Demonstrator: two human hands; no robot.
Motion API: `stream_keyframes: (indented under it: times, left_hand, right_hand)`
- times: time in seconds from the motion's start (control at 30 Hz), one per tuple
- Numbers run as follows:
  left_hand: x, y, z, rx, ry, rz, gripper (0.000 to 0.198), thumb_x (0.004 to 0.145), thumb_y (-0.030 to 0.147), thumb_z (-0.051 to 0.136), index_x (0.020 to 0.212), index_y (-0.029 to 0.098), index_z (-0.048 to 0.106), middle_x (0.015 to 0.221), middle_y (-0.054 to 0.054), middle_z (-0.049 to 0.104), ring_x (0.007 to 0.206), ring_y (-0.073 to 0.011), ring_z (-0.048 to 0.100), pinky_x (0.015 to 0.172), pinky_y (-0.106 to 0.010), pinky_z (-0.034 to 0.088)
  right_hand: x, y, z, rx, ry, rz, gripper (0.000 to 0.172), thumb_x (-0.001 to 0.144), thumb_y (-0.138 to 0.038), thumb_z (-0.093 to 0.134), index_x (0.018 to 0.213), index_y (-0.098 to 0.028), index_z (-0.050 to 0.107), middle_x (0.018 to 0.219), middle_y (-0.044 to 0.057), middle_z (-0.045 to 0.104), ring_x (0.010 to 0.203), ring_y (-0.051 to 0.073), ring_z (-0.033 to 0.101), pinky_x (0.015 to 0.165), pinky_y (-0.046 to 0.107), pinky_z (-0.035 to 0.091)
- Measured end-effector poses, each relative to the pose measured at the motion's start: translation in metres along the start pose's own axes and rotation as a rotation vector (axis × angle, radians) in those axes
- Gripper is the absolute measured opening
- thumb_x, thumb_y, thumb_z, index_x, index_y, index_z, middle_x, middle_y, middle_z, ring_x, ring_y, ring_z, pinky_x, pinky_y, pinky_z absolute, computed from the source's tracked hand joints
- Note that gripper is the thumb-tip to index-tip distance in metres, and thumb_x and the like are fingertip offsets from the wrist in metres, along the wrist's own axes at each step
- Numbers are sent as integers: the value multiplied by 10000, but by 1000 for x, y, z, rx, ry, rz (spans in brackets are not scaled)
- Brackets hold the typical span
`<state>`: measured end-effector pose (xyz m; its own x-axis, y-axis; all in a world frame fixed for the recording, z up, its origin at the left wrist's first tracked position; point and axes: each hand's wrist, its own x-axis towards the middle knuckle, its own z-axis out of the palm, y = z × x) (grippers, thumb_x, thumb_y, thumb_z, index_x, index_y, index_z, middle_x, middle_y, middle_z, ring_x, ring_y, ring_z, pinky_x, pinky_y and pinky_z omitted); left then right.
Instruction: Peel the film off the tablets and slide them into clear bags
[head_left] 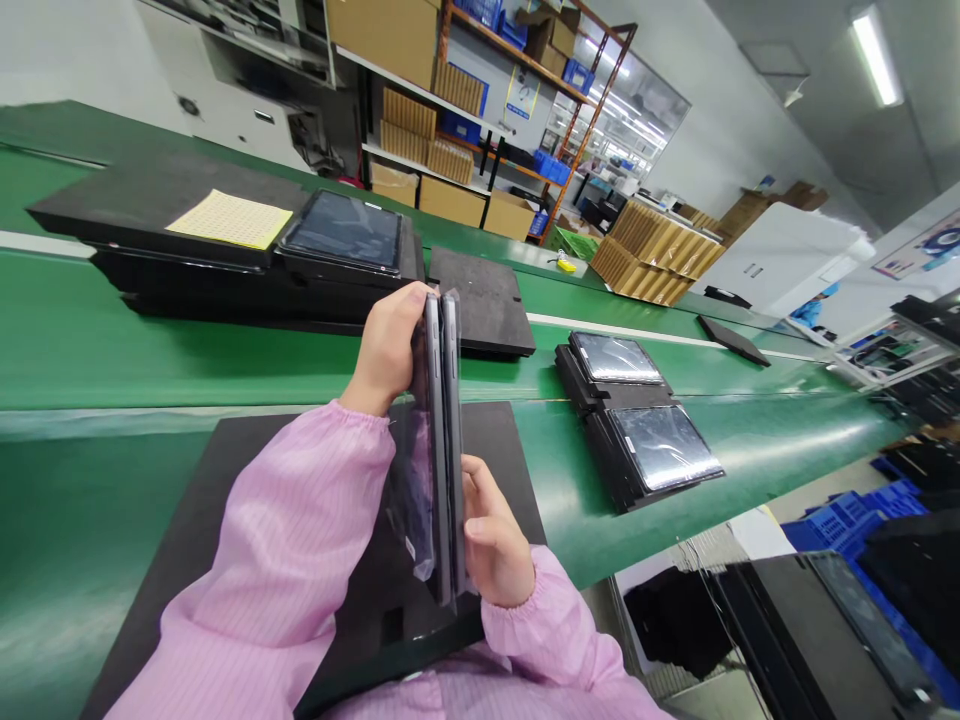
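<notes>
Two tablets stand on edge, face to face, between my hands, with clear film on the outer sides. My left hand grips them near the far upper end, its fingers partly hidden behind them. My right hand holds the near right side, thumb and fingers against the right tablet. Beneath them lies a black foam mat on the green bench. Beyond my left hand, another tablet rests on a stack of black foam trays, beside a yellow printed sheet.
To the right, black foam trays carry two film-covered tablets. A flat foam tray lies behind my hands. Cardboard dividers and shelving stand at the back. Blue crates and more black trays are at lower right.
</notes>
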<state>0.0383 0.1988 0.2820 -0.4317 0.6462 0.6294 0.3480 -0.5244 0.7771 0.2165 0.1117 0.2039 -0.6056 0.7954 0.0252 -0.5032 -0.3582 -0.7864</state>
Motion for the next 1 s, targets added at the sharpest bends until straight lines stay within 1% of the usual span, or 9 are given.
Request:
stream_keyframes:
  times: [0.1,0.2,0.3,0.43,0.57,0.7,0.87,1.0]
  left_hand:
    - [0,0,0,6,-3,10,471,881,608,375,611,232,459,571,1,450,532,-154,403,538,-305,378]
    - [-1,0,0,6,-7,14,448,894,570,379,616,231,471,570,2,454,535,-155,411,527,-300,379]
    - [-2,-2,1,-10,-9,22,434,902,543,384,623,229,491,574,4,461,536,-153,414,522,-295,374]
    - [-2,-1,1,-11,-17,6,441,895,561,381,628,230,496,576,7,458,538,-153,413,536,-298,372]
    - [-2,0,1,12,-22,-11,450,883,579,371,614,234,479,584,0,468,558,-160,425,553,-303,377]
    - [-2,1,0,18,-21,13,449,887,570,365,607,237,473,583,-1,472,557,-163,434,554,-303,391]
    - [-2,2,0,3,-34,18,431,890,548,376,614,235,484,582,-1,473,561,-163,431,554,-303,389]
    - [-2,2,0,-19,-42,-1,430,883,555,385,619,234,492,581,-2,468,558,-162,417,543,-304,367]
  right_hand:
    - [1,-1,0,-35,-1,22,501,612,-366,754,1090,-265,642,1126,50,663,1128,282,574,904,391,484]
    - [1,-3,1,-105,-6,46,562,634,-448,805,1128,-271,605,1182,54,639,1181,278,547,922,383,462]
    - [2,-4,0,-141,-36,47,611,647,-482,832,1162,-283,570,1235,57,613,1211,273,536,932,387,462]
    - [4,-4,-5,-156,-87,69,651,651,-525,845,1176,-295,536,1258,60,594,1212,261,542,951,393,470]
    - [6,-5,-9,-162,-141,83,645,662,-534,849,1175,-304,533,1274,58,578,1210,248,547,980,397,463]
    - [7,-5,-11,-165,-164,71,633,674,-543,841,1182,-314,539,1256,58,582,1201,247,556,998,415,460]
    - [8,-5,-14,-212,-170,96,721,627,-591,851,1197,-304,515,1287,74,566,1203,259,556,961,408,494]
    - [9,-5,-18,-214,-195,104,751,616,-570,872,1208,-303,496,1342,70,545,1211,241,551,922,364,504]
